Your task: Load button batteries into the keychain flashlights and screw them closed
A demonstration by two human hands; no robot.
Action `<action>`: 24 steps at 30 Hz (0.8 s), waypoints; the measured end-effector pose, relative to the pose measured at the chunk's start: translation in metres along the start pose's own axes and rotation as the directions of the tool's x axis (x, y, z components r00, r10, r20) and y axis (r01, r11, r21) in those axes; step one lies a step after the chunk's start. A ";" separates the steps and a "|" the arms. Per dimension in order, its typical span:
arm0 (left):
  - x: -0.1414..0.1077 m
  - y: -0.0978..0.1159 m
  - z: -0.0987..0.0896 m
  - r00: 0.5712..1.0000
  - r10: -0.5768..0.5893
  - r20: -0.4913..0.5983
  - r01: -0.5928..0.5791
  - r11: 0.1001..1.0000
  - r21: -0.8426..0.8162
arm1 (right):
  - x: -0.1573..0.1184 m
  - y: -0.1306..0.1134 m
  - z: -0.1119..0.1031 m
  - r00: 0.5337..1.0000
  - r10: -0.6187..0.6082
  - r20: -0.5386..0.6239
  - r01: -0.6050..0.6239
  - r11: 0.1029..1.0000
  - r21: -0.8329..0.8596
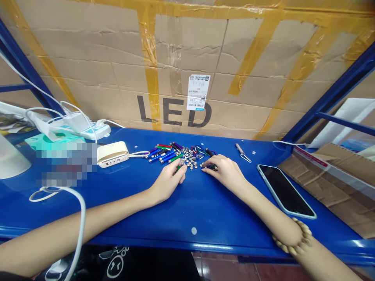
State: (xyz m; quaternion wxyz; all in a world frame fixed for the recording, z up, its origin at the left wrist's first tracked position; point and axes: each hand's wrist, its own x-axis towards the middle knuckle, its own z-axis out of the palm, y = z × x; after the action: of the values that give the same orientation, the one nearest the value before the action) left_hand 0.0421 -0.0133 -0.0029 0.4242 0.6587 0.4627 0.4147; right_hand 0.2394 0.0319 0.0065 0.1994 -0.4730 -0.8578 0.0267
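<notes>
On the blue counter (187, 210), between your two hands, small silver discs (191, 162) lie scattered beside a loose heap of coloured metal tubes (166, 156), with hooked clips (200, 151) just beyond. Your left hand (165, 180) pinches a small green piece (178, 168), probably one of those tubes, between thumb and fingers. Your right hand (225, 170) arches over the near right edge of the discs, thumb and fingers curved towards them; you cannot tell from here whether it has anything in its grasp.

Expect the tubes to be light, stiff and smooth, so they may roll or slip; take one around the middle of its barrel, with just enough squeeze to stop it turning. Discs like these look thin and slick: pick them up by the rim with your fingertips, since they would skate under a flat press. The clips look rigid and liable to snag, so lift each by its outer curve.
</notes>
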 end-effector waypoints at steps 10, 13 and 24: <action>-0.001 0.002 0.001 1.000 -0.005 0.031 0.003 0.999 0.039 | 0.000 -0.006 -0.002 0.964 -0.041 -0.262 0.107 0.964 0.245; -0.003 0.005 0.002 0.999 0.003 0.049 -0.006 0.998 0.056 | 0.000 -0.009 -0.003 0.980 0.015 -0.197 0.057 0.934 0.353; -0.006 0.005 0.001 0.997 0.015 0.079 -0.023 0.994 0.107 | -0.001 -0.016 -0.006 0.962 0.096 -0.255 0.077 0.801 0.594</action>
State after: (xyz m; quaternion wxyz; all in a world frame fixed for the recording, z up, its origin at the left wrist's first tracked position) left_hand 0.0430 -0.0203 0.0005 0.4019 0.7007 0.4611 0.3672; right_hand 0.2297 0.0214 0.0150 0.4541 -0.3891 -0.7672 0.2318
